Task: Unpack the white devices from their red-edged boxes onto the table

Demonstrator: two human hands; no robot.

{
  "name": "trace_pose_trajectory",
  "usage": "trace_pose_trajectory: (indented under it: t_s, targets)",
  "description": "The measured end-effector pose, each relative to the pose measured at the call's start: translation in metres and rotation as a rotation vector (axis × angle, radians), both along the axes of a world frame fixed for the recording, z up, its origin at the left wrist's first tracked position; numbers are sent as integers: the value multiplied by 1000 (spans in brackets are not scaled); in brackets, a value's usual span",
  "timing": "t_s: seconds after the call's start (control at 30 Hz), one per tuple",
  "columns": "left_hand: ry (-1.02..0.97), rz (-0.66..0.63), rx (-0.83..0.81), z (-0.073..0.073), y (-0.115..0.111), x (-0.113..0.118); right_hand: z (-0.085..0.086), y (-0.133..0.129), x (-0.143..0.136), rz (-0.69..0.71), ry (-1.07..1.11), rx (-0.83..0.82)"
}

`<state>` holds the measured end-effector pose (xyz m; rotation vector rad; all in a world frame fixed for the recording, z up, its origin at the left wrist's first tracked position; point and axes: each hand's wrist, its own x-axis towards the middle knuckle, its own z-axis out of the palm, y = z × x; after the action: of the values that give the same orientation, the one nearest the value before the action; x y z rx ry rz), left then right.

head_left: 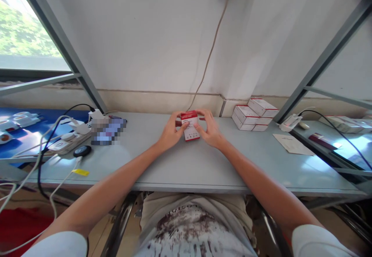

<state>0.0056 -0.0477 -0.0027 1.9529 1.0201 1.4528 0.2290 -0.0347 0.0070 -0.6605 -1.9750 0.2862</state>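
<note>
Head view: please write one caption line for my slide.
Left hand and right hand hold a red-and-white carton at a grey table; stacked cartons stand to the right.

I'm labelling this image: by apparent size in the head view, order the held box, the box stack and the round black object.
Largest to smallest:
1. Box stack
2. Held box
3. Round black object

a small box (pixel 191 133) with a red top band and a white, dark-printed face sits between the person's left hand (pixel 170 131) and right hand (pixel 212 130), gripped at its sides by both. light lettering crosses the band; small symbols line the lower face. its printed side faces the person, leaning slightly, its lower end reaching below the fingertips.
</note>
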Motion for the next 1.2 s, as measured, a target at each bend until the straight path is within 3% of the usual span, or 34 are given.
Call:
trace_pose_trajectory:
  t_s: [0.23,0.4,0.7,0.93,1.2]
  targets:
    - [-534,147,-320,-8,22,-5,-10,1,-1,0,-237,-99]
    - [-687,152,-500,-8,26,-7,-4,0,1,21,-275,-41]
    - [-700,31,-567,-3,19,-5,-7,5,7,-27,-307,-29]
    - [-591,-136,-598,-5,20,-9,-9,11,10,-83,-284,-9]
    - [-434,-210,-562,-6,12,-8,-14,13,14,-184,-367,-32]
